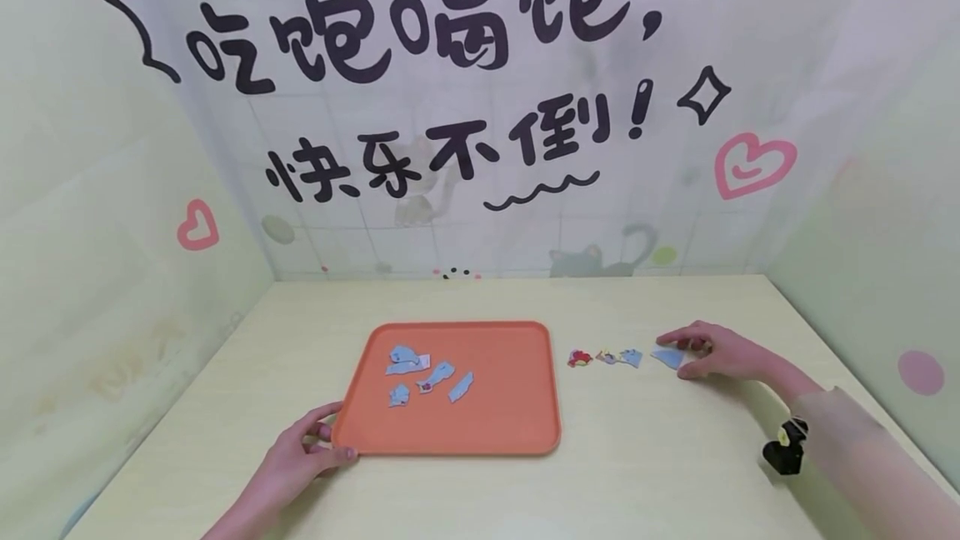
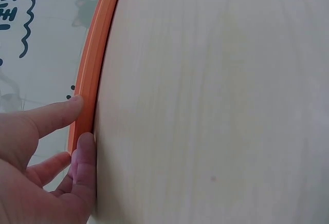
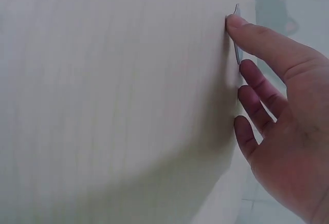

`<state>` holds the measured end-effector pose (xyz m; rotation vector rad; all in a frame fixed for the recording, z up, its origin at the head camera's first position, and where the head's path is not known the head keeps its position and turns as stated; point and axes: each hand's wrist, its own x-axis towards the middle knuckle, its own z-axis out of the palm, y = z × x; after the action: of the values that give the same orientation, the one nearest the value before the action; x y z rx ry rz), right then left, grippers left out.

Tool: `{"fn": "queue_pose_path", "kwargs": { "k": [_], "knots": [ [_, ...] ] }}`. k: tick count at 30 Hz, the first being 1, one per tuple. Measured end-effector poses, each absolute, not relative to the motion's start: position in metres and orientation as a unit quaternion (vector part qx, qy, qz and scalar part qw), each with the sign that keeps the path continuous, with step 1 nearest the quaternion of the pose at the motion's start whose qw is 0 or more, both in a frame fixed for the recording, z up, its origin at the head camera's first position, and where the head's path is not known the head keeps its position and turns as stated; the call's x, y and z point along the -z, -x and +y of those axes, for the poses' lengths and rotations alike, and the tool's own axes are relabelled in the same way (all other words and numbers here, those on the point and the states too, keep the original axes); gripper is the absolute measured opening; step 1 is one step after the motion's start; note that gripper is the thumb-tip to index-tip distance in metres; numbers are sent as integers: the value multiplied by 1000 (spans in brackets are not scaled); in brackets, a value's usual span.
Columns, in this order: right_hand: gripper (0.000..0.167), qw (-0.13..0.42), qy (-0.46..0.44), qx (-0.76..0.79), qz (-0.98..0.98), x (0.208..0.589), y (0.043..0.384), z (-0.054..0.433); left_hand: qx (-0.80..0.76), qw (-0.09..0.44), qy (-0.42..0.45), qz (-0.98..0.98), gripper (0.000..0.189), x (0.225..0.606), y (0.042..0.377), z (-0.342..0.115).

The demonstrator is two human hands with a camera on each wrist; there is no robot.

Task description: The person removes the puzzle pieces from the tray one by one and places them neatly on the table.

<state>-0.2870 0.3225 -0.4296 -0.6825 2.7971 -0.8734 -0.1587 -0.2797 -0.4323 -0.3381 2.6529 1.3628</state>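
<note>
Our left hand [image 1: 297, 447] gripped the tray [image 1: 480, 423]; our loosely curved right hand [image 1: 717, 351] touched the paper scrap [image 1: 667, 357] beneath it, couldn't tell if pinched. Positioning it, probably; next needed light handling.

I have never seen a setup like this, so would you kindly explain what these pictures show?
There is no robot here: a person works with two bare hands. The wide picture comes from a camera worn on the head; the two closer ones come from cameras worn on the left and right wrists. On the pale table lies an orange tray with several mostly blue scraps on it. To the tray's right, three small printed pieces lie in a row. The left hand holds the tray's near left corner. The right hand touches a light blue piece beyond that row; whether it firmly pinches it is hard to tell.
</note>
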Motion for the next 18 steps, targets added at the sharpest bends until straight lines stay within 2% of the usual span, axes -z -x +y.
{"fn": "queue_pose_path", "kwargs": {
  "k": [8, 18],
  "knots": [
    [56, 63, 225, 279, 931, 417, 291, 314, -458, 69, 111, 879, 80, 433, 158, -280],
    [53, 67, 243, 294, 922, 401, 309, 279, -457, 68, 108, 880, 80, 432, 157, -280]
  ]
}}
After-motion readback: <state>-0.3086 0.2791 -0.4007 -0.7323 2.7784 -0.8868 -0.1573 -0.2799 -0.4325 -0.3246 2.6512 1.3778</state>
